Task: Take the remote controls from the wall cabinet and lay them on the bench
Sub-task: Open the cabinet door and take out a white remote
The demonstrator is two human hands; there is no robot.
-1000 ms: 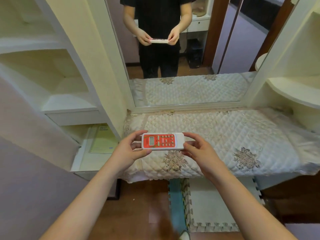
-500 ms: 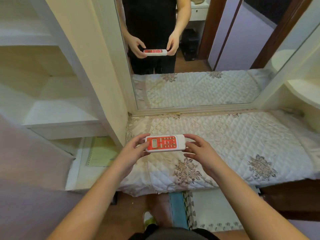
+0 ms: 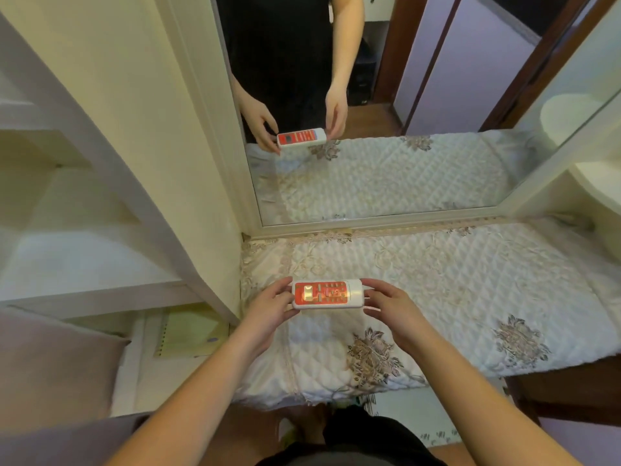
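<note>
At my far left stood the cabinet [image 3: 111,183], its pale shelves open toward me, and in the low compartment beneath them lay a yellow-green notebook [image 3: 190,334] with its ring spine on the left. Next came my left hand [image 3: 268,309], fingers curled round the left end of the remote [image 3: 326,294], thumb on the near edge. The remote was white with a red button face and a small screen near its left end, held level and lengthwise from left to right, face up. It sat low over the left part of the bench [image 3: 470,290], just above the quilted cover; I could not tell whether its underside touched the cloth. My right hand [image 3: 393,309] pinched the white right end between thumb and fingertips, so both hands were closed on the one remote. Behind it, along the back of the bench, rose the mirror [image 3: 386,95], which showed the same two hands and the remote from the other side. Further right the cover ran on, stitched with brownish flower patterns, and at the far right edge a rounded white shelf [image 3: 601,186] stuck out above the bench.
</note>
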